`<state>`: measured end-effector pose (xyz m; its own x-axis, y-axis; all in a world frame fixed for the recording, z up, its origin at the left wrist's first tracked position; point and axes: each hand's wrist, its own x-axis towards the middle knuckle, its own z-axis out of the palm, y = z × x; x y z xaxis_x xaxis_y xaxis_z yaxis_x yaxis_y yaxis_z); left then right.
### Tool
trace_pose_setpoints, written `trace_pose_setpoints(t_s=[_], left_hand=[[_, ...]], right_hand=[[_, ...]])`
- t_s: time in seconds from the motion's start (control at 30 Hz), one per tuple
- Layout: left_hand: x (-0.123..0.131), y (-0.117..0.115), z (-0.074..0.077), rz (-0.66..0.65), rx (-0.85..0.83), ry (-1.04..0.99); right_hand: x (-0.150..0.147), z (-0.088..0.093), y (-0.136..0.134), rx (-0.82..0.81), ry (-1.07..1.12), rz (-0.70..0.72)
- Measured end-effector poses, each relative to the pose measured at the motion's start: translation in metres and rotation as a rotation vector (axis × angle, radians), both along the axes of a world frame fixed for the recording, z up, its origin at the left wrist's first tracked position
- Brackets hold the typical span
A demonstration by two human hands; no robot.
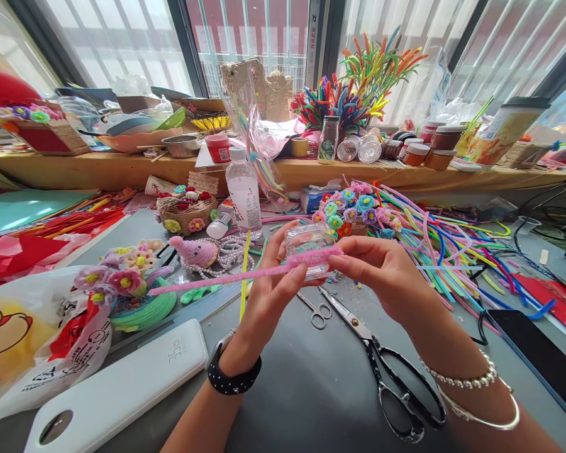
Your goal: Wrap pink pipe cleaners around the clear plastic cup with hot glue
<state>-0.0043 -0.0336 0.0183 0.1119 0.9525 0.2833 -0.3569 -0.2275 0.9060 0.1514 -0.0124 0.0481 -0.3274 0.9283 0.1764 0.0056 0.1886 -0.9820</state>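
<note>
A fuzzy pink pipe cleaner [245,273] stretches to the left from between my hands, its right part doubled into a thicker strip. My left hand [273,277] is closed, with the thumb pressing this strip against a small clear plastic box [309,234]. The fingers of that hand pass behind the box. My right hand [380,267] pinches the strip's right end between thumb and fingers, close to the box's right side. Below the hands, small scissors [319,314] and large black-handled scissors [382,358] lie on the grey table [302,390].
Loose coloured pipe cleaners [434,233] spread at the right, near a black phone [538,358]. A water bottle [243,195] stands behind my left hand. Fuzzy flowers [117,270], a white power bank [122,390] and a plastic bag [42,352] lie at the left.
</note>
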Motion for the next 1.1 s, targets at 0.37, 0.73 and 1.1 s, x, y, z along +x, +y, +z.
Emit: trace_pose_setpoints(t_s=[0.37,0.73,1.1], left_hand=[[0.0002,-0.0001,0.0017,0.009,-0.011,0.021],[0.0007,0.0000,0.0017,0.011,0.002,0.019],[0.0021,-0.0014,0.0027,0.017,-0.011,0.023]], right_hand=[[-0.0001,0.0003,-0.0007,0.013,-0.014,-0.010],[-0.0002,-0.0004,-0.0002,-0.008,0.013,-0.004],[0.0007,0.0007,-0.0003,-0.014,0.008,-0.012]])
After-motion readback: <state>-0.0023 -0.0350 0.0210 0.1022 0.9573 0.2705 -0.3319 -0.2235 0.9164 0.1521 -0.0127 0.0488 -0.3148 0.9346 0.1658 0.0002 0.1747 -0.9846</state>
